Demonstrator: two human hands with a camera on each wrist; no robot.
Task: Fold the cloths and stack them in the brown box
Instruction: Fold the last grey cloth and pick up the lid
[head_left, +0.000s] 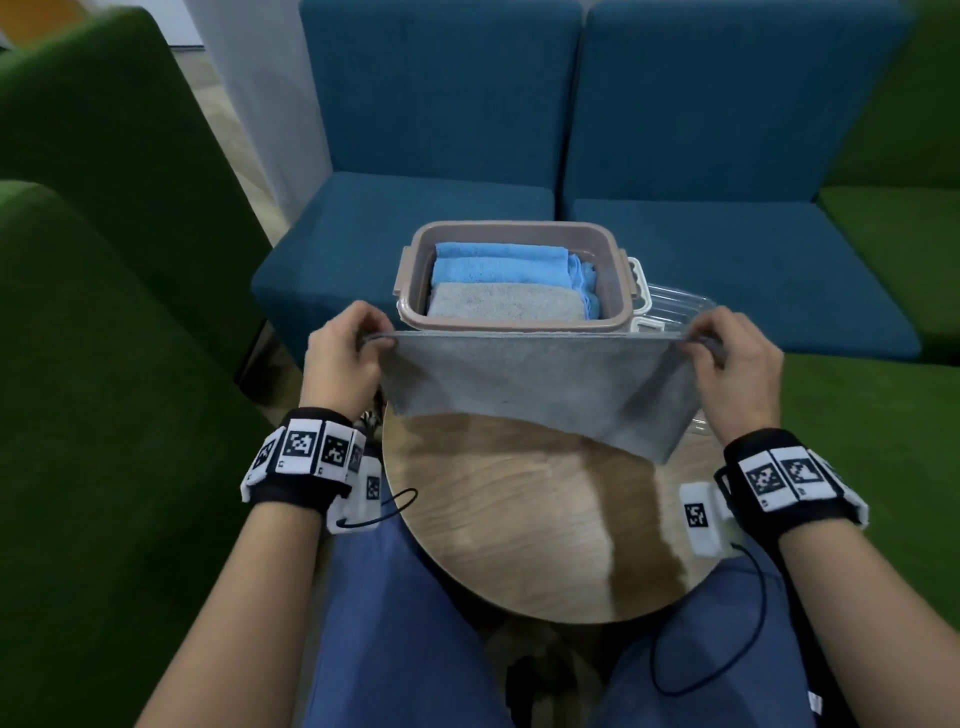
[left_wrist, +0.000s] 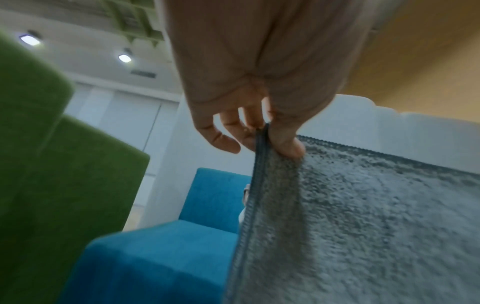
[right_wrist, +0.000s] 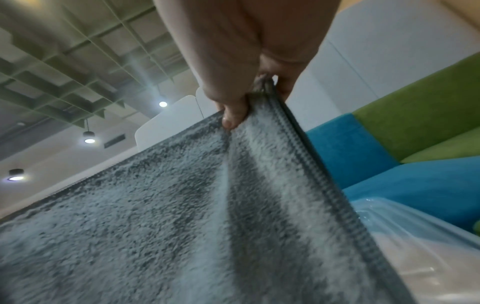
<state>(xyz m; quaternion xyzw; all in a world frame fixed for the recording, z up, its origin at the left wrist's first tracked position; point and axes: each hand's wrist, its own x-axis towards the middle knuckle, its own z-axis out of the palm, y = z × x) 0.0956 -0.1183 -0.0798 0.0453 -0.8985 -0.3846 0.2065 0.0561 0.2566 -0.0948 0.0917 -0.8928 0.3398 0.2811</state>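
Two hands, my left hand (head_left: 340, 353) and right hand (head_left: 737, 361), each pinch a top corner of one grey cloth (head_left: 535, 384), its long edge stretched sideways above the counter (head_left: 519, 519), brown box (head_left: 511, 228) just beyond, equally near both.

Stretched grey cloth (head_left: 530, 384) screens brown box (head_left: 514, 228)
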